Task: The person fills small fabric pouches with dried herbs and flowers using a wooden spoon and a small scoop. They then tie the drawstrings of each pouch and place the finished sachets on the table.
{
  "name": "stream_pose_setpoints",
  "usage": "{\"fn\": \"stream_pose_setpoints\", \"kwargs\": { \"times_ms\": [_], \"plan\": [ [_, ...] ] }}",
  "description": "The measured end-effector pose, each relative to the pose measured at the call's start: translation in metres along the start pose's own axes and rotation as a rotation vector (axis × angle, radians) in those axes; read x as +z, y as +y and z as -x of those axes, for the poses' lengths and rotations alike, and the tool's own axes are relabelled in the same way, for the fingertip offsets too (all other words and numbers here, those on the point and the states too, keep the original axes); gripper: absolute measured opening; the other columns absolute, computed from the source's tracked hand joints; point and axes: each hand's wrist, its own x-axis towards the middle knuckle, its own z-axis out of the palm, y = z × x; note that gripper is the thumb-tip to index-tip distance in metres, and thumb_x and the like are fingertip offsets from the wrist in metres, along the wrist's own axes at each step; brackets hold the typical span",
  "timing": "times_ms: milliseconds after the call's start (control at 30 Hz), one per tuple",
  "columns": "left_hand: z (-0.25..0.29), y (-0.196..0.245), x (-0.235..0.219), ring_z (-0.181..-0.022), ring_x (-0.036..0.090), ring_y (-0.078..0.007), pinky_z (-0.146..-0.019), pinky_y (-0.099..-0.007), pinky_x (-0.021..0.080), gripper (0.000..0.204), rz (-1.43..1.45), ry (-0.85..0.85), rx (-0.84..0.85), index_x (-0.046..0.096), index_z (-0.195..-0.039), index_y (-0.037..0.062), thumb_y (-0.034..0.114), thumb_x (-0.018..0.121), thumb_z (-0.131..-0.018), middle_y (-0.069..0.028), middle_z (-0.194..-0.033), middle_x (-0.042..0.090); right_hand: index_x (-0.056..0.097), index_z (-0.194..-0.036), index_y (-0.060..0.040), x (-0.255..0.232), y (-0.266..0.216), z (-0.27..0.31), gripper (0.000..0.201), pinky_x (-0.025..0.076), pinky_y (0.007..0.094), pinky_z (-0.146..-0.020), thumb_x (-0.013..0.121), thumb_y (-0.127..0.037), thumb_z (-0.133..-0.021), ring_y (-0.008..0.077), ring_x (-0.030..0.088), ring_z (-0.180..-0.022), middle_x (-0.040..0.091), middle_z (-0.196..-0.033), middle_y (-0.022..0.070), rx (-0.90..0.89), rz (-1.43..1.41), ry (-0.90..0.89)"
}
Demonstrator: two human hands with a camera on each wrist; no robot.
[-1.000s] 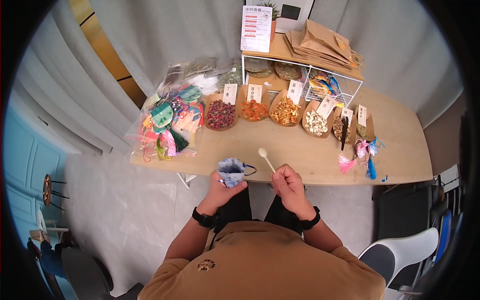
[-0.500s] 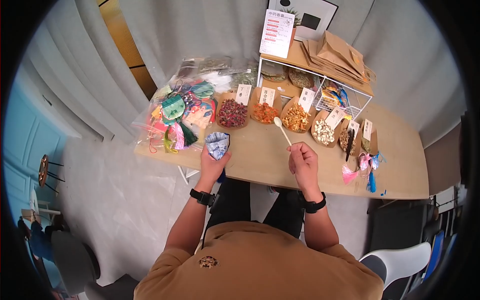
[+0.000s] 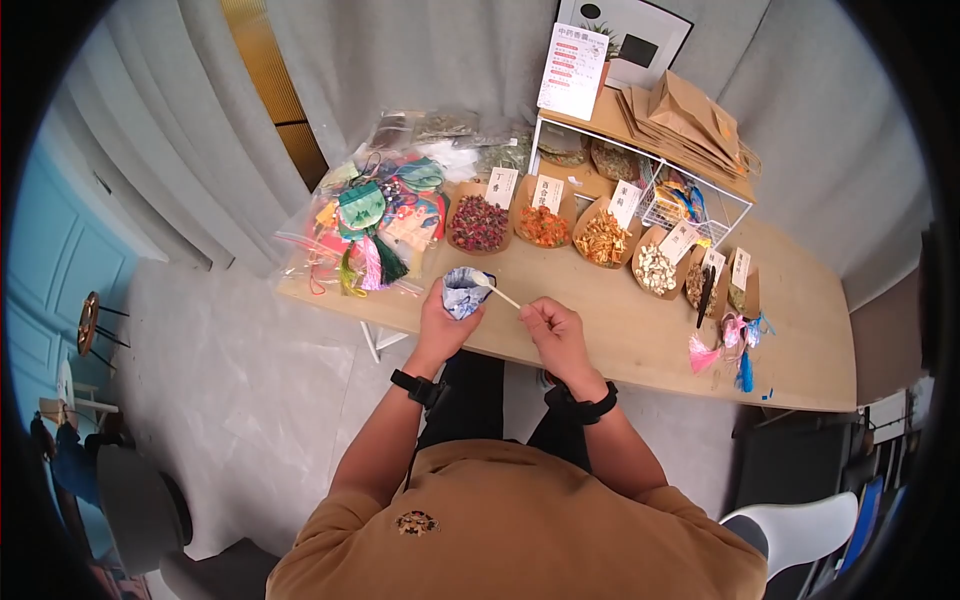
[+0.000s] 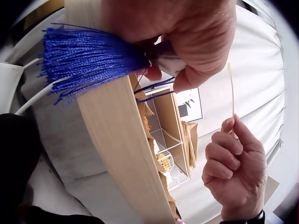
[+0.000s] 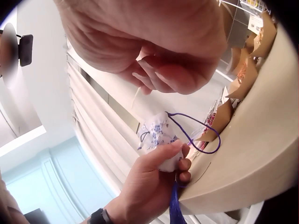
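Observation:
My left hand [image 3: 446, 330] grips a small blue-and-white sachet pouch [image 3: 462, 299], held mouth up over the table's front edge. From the pouch's bottom hangs a blue tassel [image 4: 93, 61], and a dark blue cord loop [image 5: 218, 134] sticks out from its side in the right wrist view. My right hand [image 3: 561, 336] pinches a pale, slender spoon [image 3: 507, 298] by the handle end. The spoon's bowl overlaps the pouch's open mouth in the head view. Whatever lies inside the pouch is hidden.
Behind the hands stands a row of several brown paper trays with dried flowers and herbs, such as red buds [image 3: 478, 224] and white pieces [image 3: 655, 270]. Bagged tasselled pouches [image 3: 362, 205] lie at left. Dark tongs [image 3: 706, 292] and small tasselled pouches [image 3: 735, 330] are at right.
The right hand first reached forward over the table, then came back left, bringing the spoon to the pouch's mouth. The left hand moved forward with the pouch. The head view has shifted.

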Motion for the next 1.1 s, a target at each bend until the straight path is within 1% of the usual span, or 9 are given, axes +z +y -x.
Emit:
{"fn": "stream_pose_setpoints", "kwargs": {
  "times_ms": [167,400,567,700,800,867,933,1033,1100],
  "plan": [
    [-0.007,-0.006,0.000,-0.087,0.060,-0.0085,-0.078,-0.0256,0.049,0.041,-0.037,0.036,0.012,0.056,-0.113,0.0040,-0.001,0.071,-0.075,-0.0009,-0.098,0.064,0.060,-0.078,-0.0019,-0.023,0.008,-0.010,0.028,0.030,0.0224,-0.051,0.060,-0.023,-0.096,0.0026,0.036,-0.060,0.044,-0.061,-0.0075,-0.038,0.007,0.083],
    [-0.013,-0.010,-0.002,-0.087,0.060,-0.0089,-0.079,-0.0261,0.049,0.041,-0.134,0.054,-0.008,0.057,-0.113,0.0037,0.000,0.070,-0.075,-0.0017,-0.096,0.064,0.057,-0.078,-0.0049,-0.045,0.004,-0.028,0.025,0.027,0.0201,-0.044,0.057,-0.020,-0.097,0.0010,0.035,-0.049,0.043,-0.058,-0.0077,0.119,-0.231,0.140],
    [-0.008,-0.003,-0.002,-0.092,0.062,-0.0110,-0.082,-0.0261,0.049,0.041,-0.113,0.071,0.031,0.056,-0.114,0.0026,-0.003,0.068,-0.075,-0.0046,-0.103,0.065,0.057,-0.078,-0.0048,-0.043,0.008,-0.024,0.021,0.027,0.0198,-0.043,0.055,-0.014,-0.096,0.0006,0.036,-0.048,0.042,-0.057,-0.0084,0.157,-0.306,0.112],
    [-0.008,-0.006,-0.005,-0.094,0.062,-0.0109,-0.084,-0.0259,0.049,0.041,0.010,0.069,-0.007,0.056,-0.114,0.0028,-0.005,0.066,-0.075,-0.0040,-0.105,0.065,0.056,-0.072,-0.0051,-0.039,0.004,-0.033,0.024,0.027,0.0198,-0.043,0.059,-0.015,-0.094,0.0003,0.036,-0.049,0.043,-0.059,-0.0087,0.083,-0.191,0.123],
    [-0.008,-0.005,-0.006,-0.096,0.061,-0.0112,-0.084,-0.0263,0.049,0.041,-0.048,0.059,0.046,0.056,-0.114,0.0028,-0.005,0.066,-0.075,-0.0034,-0.105,0.065,0.055,-0.068,-0.0059,-0.036,0.000,-0.055,0.027,0.028,0.0200,-0.045,0.062,-0.016,-0.092,-0.0001,0.037,-0.050,0.045,-0.060,-0.0090,-0.029,-0.045,0.111],
    [-0.010,-0.010,-0.008,-0.096,0.061,-0.0113,-0.084,-0.0267,0.049,0.041,-0.038,0.039,0.066,0.056,-0.114,0.0024,-0.004,0.066,-0.074,-0.0035,-0.105,0.065,0.055,-0.066,-0.0066,-0.035,0.006,-0.079,0.029,0.028,0.0202,-0.046,0.064,-0.016,-0.091,-0.0006,0.038,-0.052,0.046,-0.060,-0.0091,-0.124,0.017,0.067],
    [-0.011,-0.012,-0.009,-0.096,0.061,-0.0114,-0.085,-0.0268,0.049,0.042,-0.043,0.022,0.077,0.056,-0.114,0.0020,-0.003,0.067,-0.074,-0.0037,-0.105,0.065,0.055,-0.068,-0.0082,-0.034,0.015,-0.102,0.027,0.028,0.0207,-0.046,0.064,-0.017,-0.091,0.0004,0.038,-0.052,0.044,-0.059,-0.0089,0.036,-0.215,-0.085],
    [-0.007,-0.008,-0.010,-0.095,0.061,-0.0105,-0.085,-0.0264,0.048,0.043,-0.061,0.010,0.053,0.056,-0.115,0.0024,-0.002,0.068,-0.074,-0.0028,-0.104,0.065,0.052,-0.069,-0.0101,-0.032,0.031,-0.129,0.027,0.027,0.0211,-0.044,0.063,-0.019,-0.092,0.0029,0.036,-0.049,0.040,-0.057,-0.0082,0.192,-0.598,-0.355],
    [-0.009,-0.006,-0.010,-0.095,0.058,-0.0087,-0.085,-0.0254,0.047,0.044,-0.056,0.013,0.019,0.056,-0.115,0.0039,-0.002,0.069,-0.073,-0.0004,-0.104,0.063,0.050,-0.070,-0.0107,-0.028,0.042,-0.133,0.027,0.027,0.0215,-0.044,0.061,-0.020,-0.093,0.0046,0.034,-0.048,0.037,-0.056,-0.0073,0.224,-0.695,-0.483]
  ]
}}
